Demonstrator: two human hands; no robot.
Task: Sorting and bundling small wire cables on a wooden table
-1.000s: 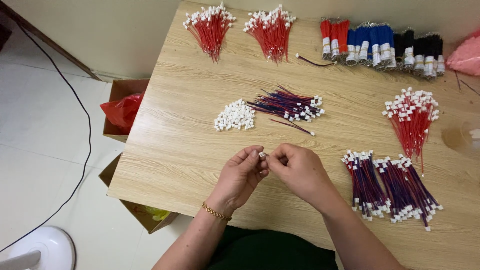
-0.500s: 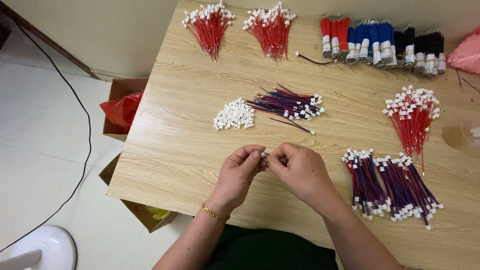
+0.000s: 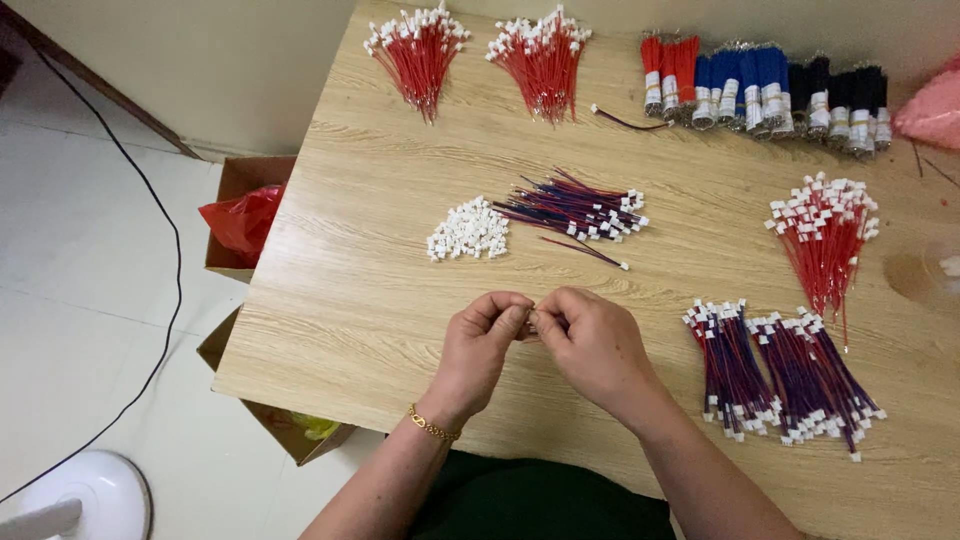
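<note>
Wooden bench (image 3: 380,250), pale grain, carries everything. Bundles of red wires (image 3: 420,55) sit along the far edge; banded red, blue and black bundles (image 3: 770,95) lie at far right. Two finished purple-and-red bundles (image 3: 775,375) lie just right of the hands.

Loose purple-and-red wires (image 3: 575,210) lie mid-bench, just beside a heap of small white connectors (image 3: 470,232) — both beyond the hands.

Left hand (image 3: 480,350) and right hand (image 3: 590,345) meet fingertip to fingertip, both pinched shut on one small white connector piece (image 3: 528,322), mostly hidden; whether a wire is attached, cannot tell.

Risks, as judged: the tiny piece slips from the pinch and drops off the near edge toward the cardboard boxes (image 3: 245,215) — grip area is small. A reaching sleeve or wrist could scatter the connector heap.
</note>
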